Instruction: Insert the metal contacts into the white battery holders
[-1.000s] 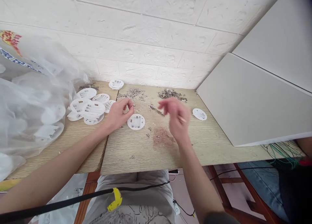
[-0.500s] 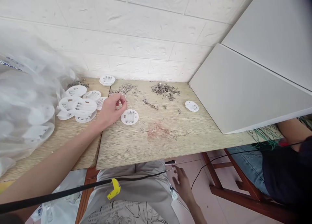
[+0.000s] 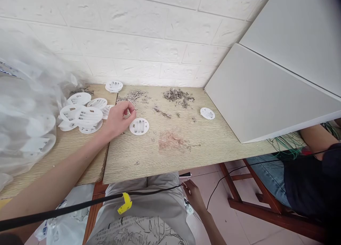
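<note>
My left hand (image 3: 121, 118) is over the table with thumb and forefinger curled into a pinch. Whatever is between the tips is too small to make out. Just right of it lies a round white battery holder (image 3: 139, 126) with slots and small metal contacts. Behind the hand spreads a heap of small metal pieces (image 3: 134, 96). A stack of similar white holders (image 3: 89, 117) sits to its left. Below the table's front edge, my right hand (image 3: 195, 197) has its fingers bent together at the black cable (image 3: 157, 191) across my lap, seemingly pinching it.
A large clear plastic bag (image 3: 23, 131) of white parts fills the left side. More metal pieces (image 3: 177, 95) and a single holder (image 3: 207, 113) lie toward the right. A grey panel (image 3: 271, 95) slants over the right end. Beyond it, a co-worker's arm (image 3: 315, 140) is near green wires (image 3: 287, 145).
My right hand has moved slightly left to the black cable, its fingers closing from spread to bent. My left hand keeps its pinch beside the holder. The whole view has shifted a little.
</note>
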The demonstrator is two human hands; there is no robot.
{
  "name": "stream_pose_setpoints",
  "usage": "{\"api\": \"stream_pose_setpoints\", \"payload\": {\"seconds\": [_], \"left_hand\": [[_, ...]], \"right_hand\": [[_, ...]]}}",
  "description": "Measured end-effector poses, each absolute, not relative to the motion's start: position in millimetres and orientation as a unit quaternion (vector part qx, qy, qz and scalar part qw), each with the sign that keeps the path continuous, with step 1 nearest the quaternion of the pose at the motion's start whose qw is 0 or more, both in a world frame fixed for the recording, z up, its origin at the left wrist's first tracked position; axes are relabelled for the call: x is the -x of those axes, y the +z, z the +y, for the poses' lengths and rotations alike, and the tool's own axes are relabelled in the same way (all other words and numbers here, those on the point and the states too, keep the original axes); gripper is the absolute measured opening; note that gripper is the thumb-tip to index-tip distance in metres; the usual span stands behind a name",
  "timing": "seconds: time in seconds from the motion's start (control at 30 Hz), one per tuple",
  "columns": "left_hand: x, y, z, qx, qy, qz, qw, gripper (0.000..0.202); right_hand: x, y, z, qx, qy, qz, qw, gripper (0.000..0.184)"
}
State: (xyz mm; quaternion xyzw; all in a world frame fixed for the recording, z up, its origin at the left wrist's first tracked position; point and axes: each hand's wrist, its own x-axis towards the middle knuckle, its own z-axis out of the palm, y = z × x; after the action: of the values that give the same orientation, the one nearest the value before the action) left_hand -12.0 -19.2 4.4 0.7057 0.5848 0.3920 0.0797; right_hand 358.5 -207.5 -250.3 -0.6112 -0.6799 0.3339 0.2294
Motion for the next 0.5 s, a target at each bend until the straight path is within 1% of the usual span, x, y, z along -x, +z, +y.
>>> {"api": "stream_pose_setpoints", "payload": {"seconds": [0.07, 0.13, 0.3, 0.5], "left_hand": [[11.5, 4.8, -19.9, -0.708, 0.391, 0.583, 0.084, 0.008], [11.2, 4.7, -20.4, -0.709, 0.392, 0.58, 0.087, 0.008], [11.1, 3.6, -20.6, -0.705, 0.397, 0.58, 0.091, 0.008], [12.7, 1.1, -19.5, -0.718, 0.398, 0.565, 0.084, 0.007]], "right_hand": [[-356.5, -257.5, -208.4, 0.613, 0.344, -0.678, 0.216, 0.033], [-354.0, -265.4, -209.4, 0.623, 0.336, -0.673, 0.217, 0.034], [-356.1, -270.3, -216.7, 0.653, 0.309, -0.628, 0.288, 0.038], [-370.6, -251.1, -222.9, 0.709, 0.283, -0.542, 0.352, 0.047]]}}
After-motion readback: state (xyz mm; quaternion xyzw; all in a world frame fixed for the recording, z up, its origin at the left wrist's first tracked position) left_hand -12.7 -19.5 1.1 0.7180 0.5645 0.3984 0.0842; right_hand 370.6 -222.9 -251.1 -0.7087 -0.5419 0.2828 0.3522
